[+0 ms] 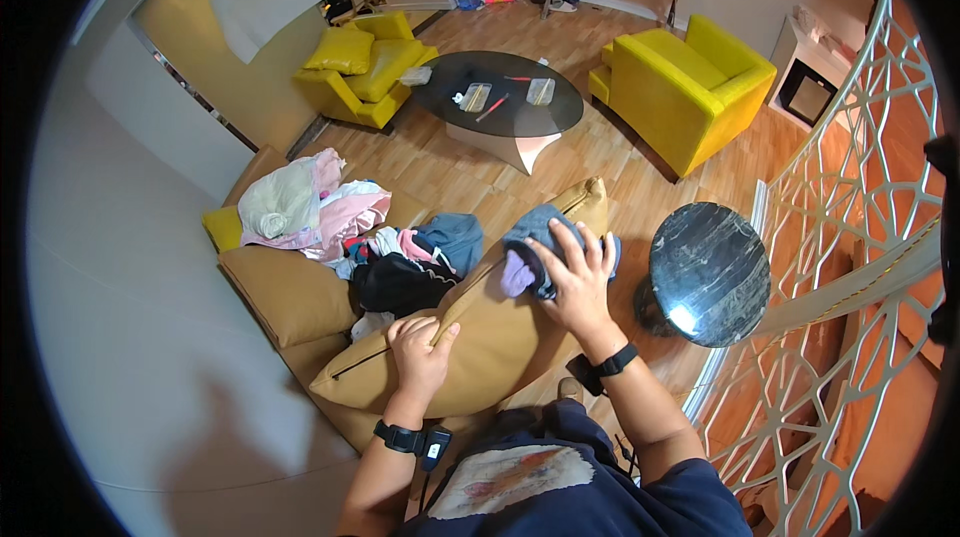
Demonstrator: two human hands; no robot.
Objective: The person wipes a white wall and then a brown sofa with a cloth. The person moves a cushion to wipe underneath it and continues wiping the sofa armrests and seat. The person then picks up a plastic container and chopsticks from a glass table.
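My left hand (421, 358) grips the zipped edge of a large tan leather cushion (495, 364), which is tilted up in front of me. My right hand (576, 274) is over a blue-grey cloth bundle (536, 226) at the cushion's upper right, with fingers spread across it and the thumb side hidden from clear view. A lilac cloth (516, 274) pokes out of a dark opening in that bundle. Beyond the cushion, a pile of clothes lies on the tan sofa, including a black garment (401, 283), a blue denim-like piece (454, 238) and pink-and-white fabric (349, 211).
Another tan cushion (289, 297) leans at the sofa's left. To my right stand a round black marble side table (709, 267) and a white lattice partition (795, 402). Farther off are an oval dark glass table (502, 109) and two yellow armchairs (675, 98).
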